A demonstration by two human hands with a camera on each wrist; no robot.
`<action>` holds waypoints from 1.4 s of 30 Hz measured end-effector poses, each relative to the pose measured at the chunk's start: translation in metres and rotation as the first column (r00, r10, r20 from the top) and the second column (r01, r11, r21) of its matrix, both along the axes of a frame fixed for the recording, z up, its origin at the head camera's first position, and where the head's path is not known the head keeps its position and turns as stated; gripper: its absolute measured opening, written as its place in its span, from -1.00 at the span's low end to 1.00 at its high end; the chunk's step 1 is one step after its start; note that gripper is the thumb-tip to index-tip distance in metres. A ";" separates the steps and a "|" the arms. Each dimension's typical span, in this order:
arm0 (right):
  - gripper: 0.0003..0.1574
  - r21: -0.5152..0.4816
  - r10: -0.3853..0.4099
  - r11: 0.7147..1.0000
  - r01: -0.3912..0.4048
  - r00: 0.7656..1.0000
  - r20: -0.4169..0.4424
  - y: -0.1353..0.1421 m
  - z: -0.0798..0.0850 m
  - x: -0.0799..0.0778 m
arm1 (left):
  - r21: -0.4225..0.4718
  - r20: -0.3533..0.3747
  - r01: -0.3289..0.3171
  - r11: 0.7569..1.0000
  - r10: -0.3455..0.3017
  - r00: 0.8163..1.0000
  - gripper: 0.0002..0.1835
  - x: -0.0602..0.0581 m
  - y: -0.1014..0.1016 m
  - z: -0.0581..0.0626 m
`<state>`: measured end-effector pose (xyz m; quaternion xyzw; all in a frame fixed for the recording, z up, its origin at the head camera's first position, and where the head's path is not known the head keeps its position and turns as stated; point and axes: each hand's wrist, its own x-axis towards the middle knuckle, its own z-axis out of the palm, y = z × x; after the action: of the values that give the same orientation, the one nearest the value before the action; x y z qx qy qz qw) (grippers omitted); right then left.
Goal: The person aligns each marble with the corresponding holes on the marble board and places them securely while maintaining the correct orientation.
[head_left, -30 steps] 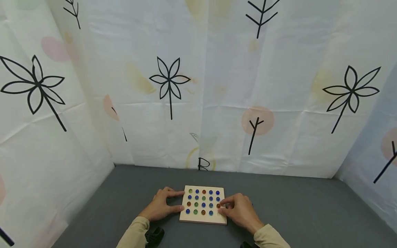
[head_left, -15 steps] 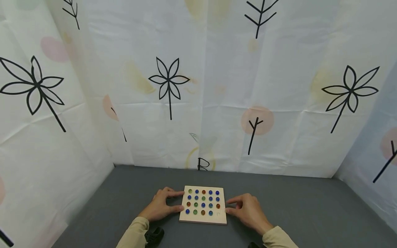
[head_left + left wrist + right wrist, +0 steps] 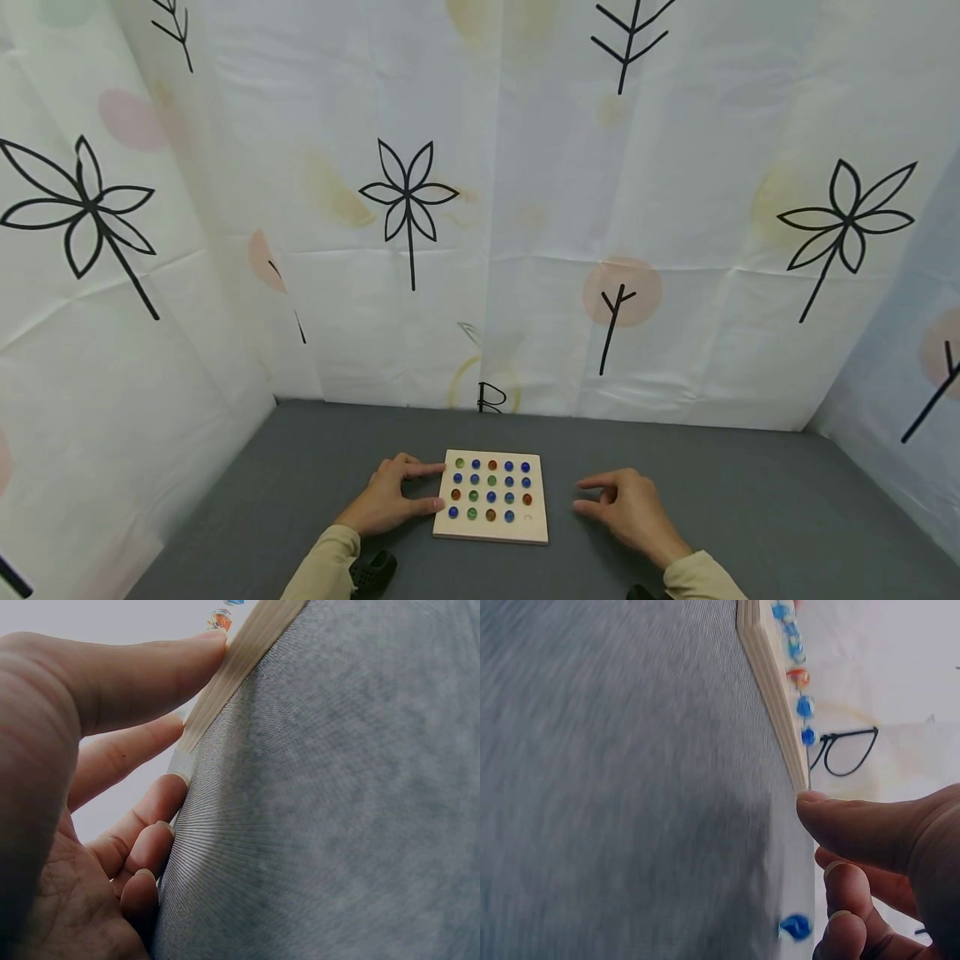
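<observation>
A pale wooden board with rows of glass marbles lies flat on the table. Blue, green and amber-red marbles sit in its hollows; the hollow at the near right corner is bare. My left hand touches the board's left edge with thumb and index finger, both nearly straight. Its other fingers are bent below, as the left wrist view shows. To the right of the board, apart from it, my right hand hovers with thumb and index finger spread. A blue marble shows beside its bent fingers in the right wrist view; whether they touch it I cannot tell.
The grey table runs back to a hanging white cloth printed with plants and coloured spots, which also encloses both sides. A black object sits at the left wrist.
My right hand has drawn away from the board's right side and moved further right, uncovering the bare corner hollow. The left hand keeps its place at the board's left edge.
</observation>
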<state>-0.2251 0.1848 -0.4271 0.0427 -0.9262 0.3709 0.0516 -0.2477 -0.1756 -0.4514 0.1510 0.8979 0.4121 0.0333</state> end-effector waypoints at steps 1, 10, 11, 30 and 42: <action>-0.71 0.007 -0.008 1.000 0.008 1.000 0.002 0.002 0.000 0.000 | 0.000 -0.001 0.000 1.000 0.000 1.000 -0.41 0.000 0.000 0.000; -0.67 0.034 -0.037 0.999 0.036 0.999 0.010 0.016 -0.002 0.001 | 0.003 -0.003 -0.001 1.000 0.001 1.000 -0.42 0.001 -0.001 -0.001; -0.67 0.037 -0.037 0.999 0.037 0.999 0.010 0.017 -0.002 0.001 | 0.003 -0.003 0.000 1.000 0.000 1.000 -0.41 0.001 -0.001 -0.001; -0.67 0.062 -0.061 0.996 0.058 0.997 0.052 0.035 -0.004 0.002 | 0.008 0.010 -0.007 1.000 0.007 1.000 -0.41 -0.001 0.000 -0.002; -0.75 0.066 -0.077 0.995 0.073 0.995 0.067 0.038 -0.003 0.004 | 0.004 0.008 -0.010 1.000 0.010 1.000 -0.41 -0.002 0.000 -0.002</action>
<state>-0.2212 0.2228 -0.4296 -0.0034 -0.9397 0.3406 0.0317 -0.2494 -0.1756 -0.4536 0.1447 0.8978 0.4145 0.0343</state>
